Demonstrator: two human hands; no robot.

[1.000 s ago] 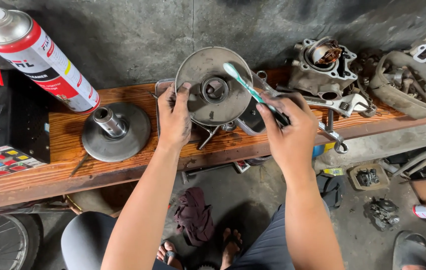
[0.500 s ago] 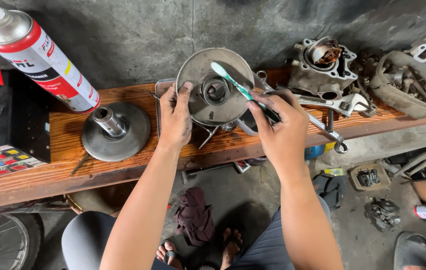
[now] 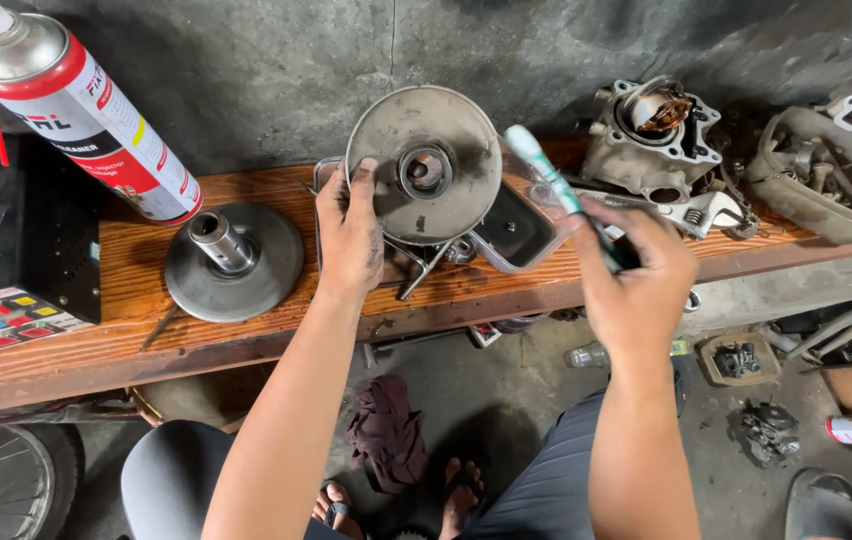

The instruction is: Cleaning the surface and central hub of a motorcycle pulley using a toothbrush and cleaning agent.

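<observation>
Left hand (image 3: 349, 235) clamped on edge of the round metal pulley disc (image 3: 424, 165), propping it upright on the wooden bench (image 3: 126, 330) w/ its hub facing the camera. Right hand (image 3: 636, 275) closed round a toothbrush (image 3: 556, 190), bristle end near disc's right rim, prob. not touching. Second disc w/ shaft (image 3: 233, 260) lies flat to the left, spray can (image 3: 76, 105) behind it.

A dull grey round metal disc (image 3: 424, 165), mottled with dark smudges, is noted. The toothbrush (image 3: 556, 190) is coloured teal green with a white head. The spray can (image 3: 71, 105) is seen in white with a red band, silver shoulder and red straw. The wooden plank (image 3: 126, 300) is shown reddish-brown, grain streaked. A maroon rag (image 3: 388, 435) is recorded on grey concrete floor (image 3: 506, 390). Dark grime is marked on the left hand (image 3: 348, 235).
</observation>
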